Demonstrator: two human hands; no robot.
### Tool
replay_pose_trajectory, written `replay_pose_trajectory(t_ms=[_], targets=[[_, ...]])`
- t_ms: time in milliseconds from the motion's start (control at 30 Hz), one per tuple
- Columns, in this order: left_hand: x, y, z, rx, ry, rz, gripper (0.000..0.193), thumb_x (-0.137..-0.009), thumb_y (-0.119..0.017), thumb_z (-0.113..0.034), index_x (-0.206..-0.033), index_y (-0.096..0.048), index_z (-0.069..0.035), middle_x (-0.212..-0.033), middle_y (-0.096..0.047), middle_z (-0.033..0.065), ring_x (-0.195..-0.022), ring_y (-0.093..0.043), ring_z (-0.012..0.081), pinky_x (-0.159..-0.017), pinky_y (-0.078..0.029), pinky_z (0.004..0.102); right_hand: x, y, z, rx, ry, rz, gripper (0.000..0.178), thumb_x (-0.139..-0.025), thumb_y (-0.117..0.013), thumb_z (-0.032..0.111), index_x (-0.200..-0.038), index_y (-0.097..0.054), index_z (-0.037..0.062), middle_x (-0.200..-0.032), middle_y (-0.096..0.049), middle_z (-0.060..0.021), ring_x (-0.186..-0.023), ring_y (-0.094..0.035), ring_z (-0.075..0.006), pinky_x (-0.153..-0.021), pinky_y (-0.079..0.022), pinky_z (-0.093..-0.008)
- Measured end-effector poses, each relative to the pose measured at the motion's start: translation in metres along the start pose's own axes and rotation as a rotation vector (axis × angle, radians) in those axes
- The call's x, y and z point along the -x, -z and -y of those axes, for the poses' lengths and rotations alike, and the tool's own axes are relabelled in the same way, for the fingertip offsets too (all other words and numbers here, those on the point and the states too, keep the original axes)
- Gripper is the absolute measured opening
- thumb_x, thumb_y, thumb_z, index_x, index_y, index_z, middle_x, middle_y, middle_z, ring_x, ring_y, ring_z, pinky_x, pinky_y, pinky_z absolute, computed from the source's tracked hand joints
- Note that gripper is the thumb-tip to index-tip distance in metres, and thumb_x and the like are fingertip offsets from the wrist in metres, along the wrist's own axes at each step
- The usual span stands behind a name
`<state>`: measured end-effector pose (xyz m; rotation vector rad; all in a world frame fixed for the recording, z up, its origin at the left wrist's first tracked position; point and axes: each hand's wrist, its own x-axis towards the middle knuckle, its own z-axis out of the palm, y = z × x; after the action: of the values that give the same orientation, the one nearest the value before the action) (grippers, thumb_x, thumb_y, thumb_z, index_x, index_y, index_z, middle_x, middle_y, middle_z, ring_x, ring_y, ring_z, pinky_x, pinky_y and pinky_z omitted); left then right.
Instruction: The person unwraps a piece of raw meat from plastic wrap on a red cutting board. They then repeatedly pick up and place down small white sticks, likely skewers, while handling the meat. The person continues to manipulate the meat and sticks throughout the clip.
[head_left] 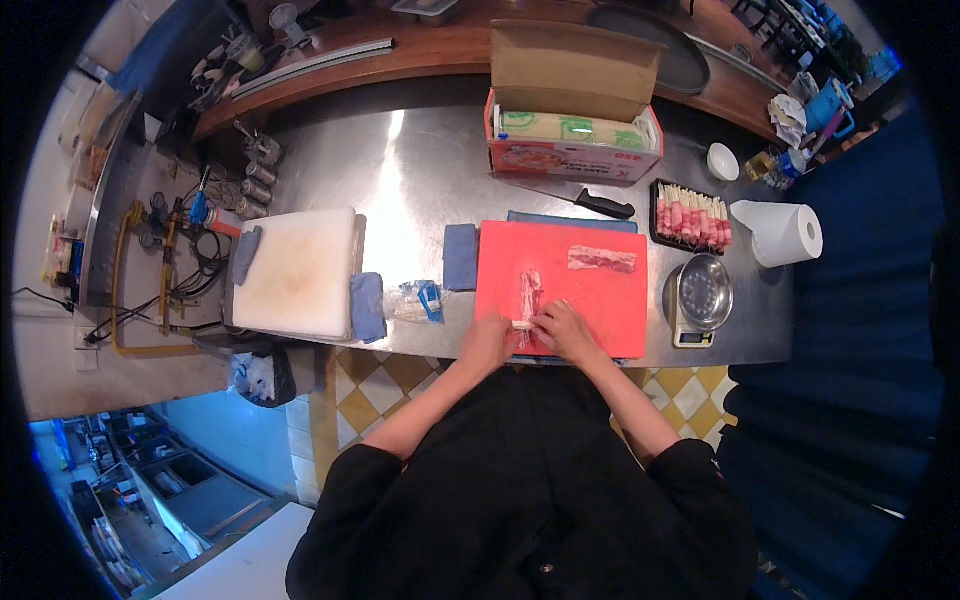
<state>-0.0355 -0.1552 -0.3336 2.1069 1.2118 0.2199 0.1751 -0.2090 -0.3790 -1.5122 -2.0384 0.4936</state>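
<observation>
On the red cutting board [500, 250], a thin slice of meat [530, 283] lies lengthwise away from me. At its near end is a small pale bundle of what look like enoki mushrooms [521, 325], set crosswise. My left hand [487, 340] pinches the bundle's left end, and the fingers of my right hand [566, 332] close on its right end. Another slice of meat [602, 260] lies flat at the board's upper right. A black tray [657, 225] to the right holds several meat rolls [692, 218] with pale stalks sticking out.
Beyond the board are a black-handled knife [604, 204] and an open box of film [575, 160]. A scale with a metal bowl [704, 292] and a paper roll [785, 234] stand right. Leftward are folded blue cloths [460, 257], a plastic packet [418, 300] and a white cutting board [295, 270].
</observation>
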Motion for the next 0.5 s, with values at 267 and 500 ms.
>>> replay_pose_trajectory(t_ms=[267, 500], targets=[[0.007, -0.062, 0.004, -0.271, -0.192, -0.145, 0.014, -0.074, -0.074, -0.012, -0.082, -0.069, -0.002, -0.078, -0.067, 0.0164, -0.073, -0.068, 0.0371, -0.064, -0.054, 0.0513, -0.002, -0.004, -0.001, 0.002, -0.012, 0.009, 0.016, -0.080, -0.077, 0.015, -0.093, -0.073, 0.0064, -0.091, -0.063, -0.0079, -0.091, -0.059, -0.0278, -0.082, -0.051, -0.0407], [0.001, -0.059, -0.003, -0.414, -0.136, -0.097, 0.010, -0.074, -0.071, -0.012, -0.078, -0.068, -0.004, -0.077, -0.067, 0.0180, -0.072, -0.068, 0.0356, -0.068, -0.046, 0.0500, -0.001, -0.009, 0.001, 0.040, -0.024, -0.006, 0.014, -0.080, -0.074, 0.017, -0.091, -0.072, 0.0082, -0.091, -0.062, -0.0073, -0.094, -0.059, -0.0281, -0.085, -0.050, -0.0446]])
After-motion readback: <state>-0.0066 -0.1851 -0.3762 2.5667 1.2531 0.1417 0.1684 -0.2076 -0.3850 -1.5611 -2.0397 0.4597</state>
